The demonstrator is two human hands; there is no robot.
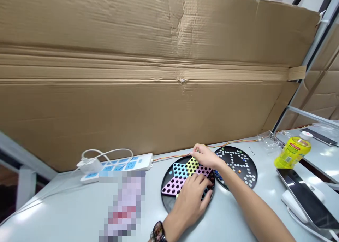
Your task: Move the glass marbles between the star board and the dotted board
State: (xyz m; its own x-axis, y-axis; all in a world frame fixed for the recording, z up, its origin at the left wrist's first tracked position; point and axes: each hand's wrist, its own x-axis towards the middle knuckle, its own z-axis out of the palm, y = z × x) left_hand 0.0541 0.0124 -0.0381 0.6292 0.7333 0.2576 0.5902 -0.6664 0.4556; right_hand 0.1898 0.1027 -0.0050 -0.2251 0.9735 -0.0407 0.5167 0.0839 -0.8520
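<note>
1. Nearest the camera, a watch (pixel 159 232) sits on the left wrist; the left hand (pixel 188 199) lies just beyond it, fingers spread and pressed down over the lower right of the star board (pixel 172 186); it seems to hold nothing, though the palm hides what lies beneath.
2. The right hand (pixel 206 156) reaches in from 4 o'clock, its forearm (pixel 246 196) passing over the second board's (pixel 242 166) lower left rim; the fingers are bunched together above the star board's far rim at 12 o'clock; whether they pinch anything is hidden.
3. The star board is round and black, with pink, blue and yellow points, and lies at the table's (pixel 58 206) near middle; the second board, black with white holes, sits at its 2 o'clock, the two rims almost meeting.
4. Dark pieces (pixel 210 180) lie by the left fingertips; blue pieces (pixel 218 175) sit just under the right wrist; an orange piece (pixel 239 171) rests on the second board.
5. A striped wire (pixel 225 146) runs along the far edge behind both boards, just past the right fingers; cardboard (pixel 132 76) stands upright beyond it.
6. A power strip (pixel 116 166) lies at 10 o'clock; a pixelated object (pixel 124 206) lies at 8 o'clock; a yellow bottle (pixel 292 152) stands at 3 o'clock, a tablet (pixel 309 199) nearer; bare table shows left of the star board.
</note>
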